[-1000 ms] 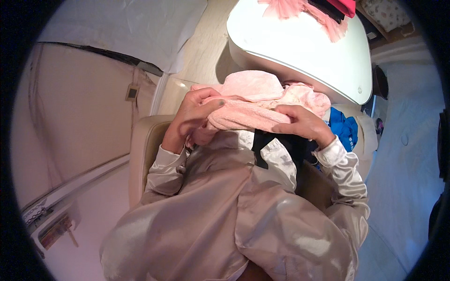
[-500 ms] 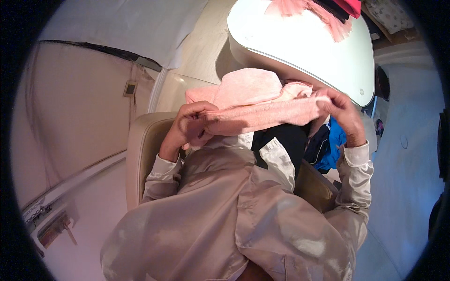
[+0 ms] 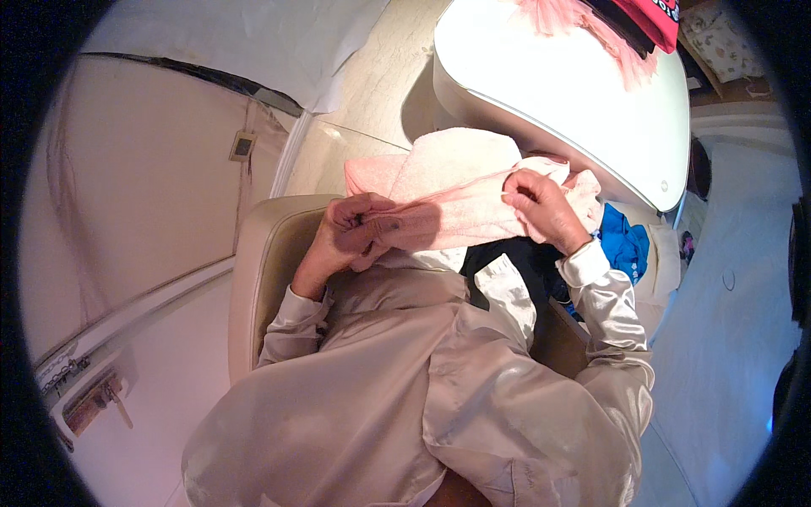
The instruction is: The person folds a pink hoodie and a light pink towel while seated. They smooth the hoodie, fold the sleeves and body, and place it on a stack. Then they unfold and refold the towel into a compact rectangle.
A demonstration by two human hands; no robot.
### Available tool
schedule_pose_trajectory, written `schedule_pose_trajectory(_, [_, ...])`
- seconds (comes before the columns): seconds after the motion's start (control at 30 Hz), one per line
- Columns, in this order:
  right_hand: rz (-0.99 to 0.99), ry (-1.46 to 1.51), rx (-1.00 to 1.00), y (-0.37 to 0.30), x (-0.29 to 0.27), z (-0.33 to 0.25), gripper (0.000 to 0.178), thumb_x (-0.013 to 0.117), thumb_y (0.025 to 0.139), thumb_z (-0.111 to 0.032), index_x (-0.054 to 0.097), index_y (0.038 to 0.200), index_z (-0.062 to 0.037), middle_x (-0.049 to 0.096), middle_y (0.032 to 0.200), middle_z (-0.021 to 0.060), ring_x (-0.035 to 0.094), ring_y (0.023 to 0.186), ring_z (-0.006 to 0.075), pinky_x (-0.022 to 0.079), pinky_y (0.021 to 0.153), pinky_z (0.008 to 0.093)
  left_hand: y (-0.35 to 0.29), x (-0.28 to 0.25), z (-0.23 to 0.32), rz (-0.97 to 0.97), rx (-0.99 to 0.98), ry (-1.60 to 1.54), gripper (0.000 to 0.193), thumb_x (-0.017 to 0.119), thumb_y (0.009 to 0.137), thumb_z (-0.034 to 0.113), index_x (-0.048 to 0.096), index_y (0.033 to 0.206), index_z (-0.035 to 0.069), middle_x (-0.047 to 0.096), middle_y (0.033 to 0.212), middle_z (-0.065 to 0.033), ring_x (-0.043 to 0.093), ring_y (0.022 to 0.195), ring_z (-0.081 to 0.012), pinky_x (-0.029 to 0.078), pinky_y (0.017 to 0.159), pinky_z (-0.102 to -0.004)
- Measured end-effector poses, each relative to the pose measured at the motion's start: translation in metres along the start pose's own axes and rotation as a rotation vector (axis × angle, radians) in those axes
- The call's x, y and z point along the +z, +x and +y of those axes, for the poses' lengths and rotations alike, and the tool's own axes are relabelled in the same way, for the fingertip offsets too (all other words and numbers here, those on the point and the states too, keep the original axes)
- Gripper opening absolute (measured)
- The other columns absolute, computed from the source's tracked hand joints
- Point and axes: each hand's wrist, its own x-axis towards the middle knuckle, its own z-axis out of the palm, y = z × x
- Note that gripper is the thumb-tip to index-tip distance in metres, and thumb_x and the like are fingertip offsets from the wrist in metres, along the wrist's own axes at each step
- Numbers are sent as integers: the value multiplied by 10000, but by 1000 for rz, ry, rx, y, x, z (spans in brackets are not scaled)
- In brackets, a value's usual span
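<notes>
A pink towel (image 3: 463, 160) of soft, fluffy cloth lies bunched over my lap, with a band of it stretched between my hands. My left hand (image 3: 351, 226) is closed on the band's left end, fingers curled into the cloth. Farther right, my right hand (image 3: 545, 209) pinches the upper edge of the same towel, thumb against fingertips. Loose folds of the towel hang past my right hand. Below it lie black cloth (image 3: 498, 253) and a white cloth piece (image 3: 507, 291) on my lap.
I sit in a beige armchair (image 3: 263, 279). Ahead stands a white rounded table (image 3: 557, 93), bearing pink tulle (image 3: 625, 68) and a red folded item (image 3: 655, 21). Blue cloth (image 3: 623, 245) lies at my right. A beige wall panel (image 3: 152, 177) rises on the left.
My right hand has moved left along the towel and now pinches its upper edge, leaving the right end loose. My left hand keeps its hold. The view has shifted slightly.
</notes>
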Motion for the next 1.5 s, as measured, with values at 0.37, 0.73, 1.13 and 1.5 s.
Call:
schedule_pose_trajectory(0.37, [384,-433,-401,11,7,-21,98,683,888,-58,617,952,-22,612,917,130,641,808,330,518,687,392,9,-9,-17,-60,141,90,146,730,852,35,729,993,-5,662,837,-1,585,757,-79,474,662,-246])
schedule_pose_trajectory(0.73, [228,-274,-225,7,11,-14,123,641,926,-62,576,1027,-37,565,942,161,599,848,363,492,730,417,3,-3,-4,10,117,85,160,668,851,-18,727,1000,-12,713,885,-35,625,819,-95,509,727,-256])
schedule_pose_trajectory(1.13, [494,-279,-312,-69,-89,-83,73,639,905,-25,640,948,33,542,858,94,550,783,208,453,722,290,44,28,74,138,405,179,155,682,923,87,731,1021,-22,723,878,-72,633,767,-120,504,676,-271])
schedule_pose_trajectory(1.5, [671,-29,-375,-132,-62,-132,124,558,992,-70,573,890,-2,485,784,-2,453,729,77,375,659,226,127,78,124,241,805,803,237,700,851,59,731,1086,65,729,1004,-119,703,855,-279,556,754,-332])
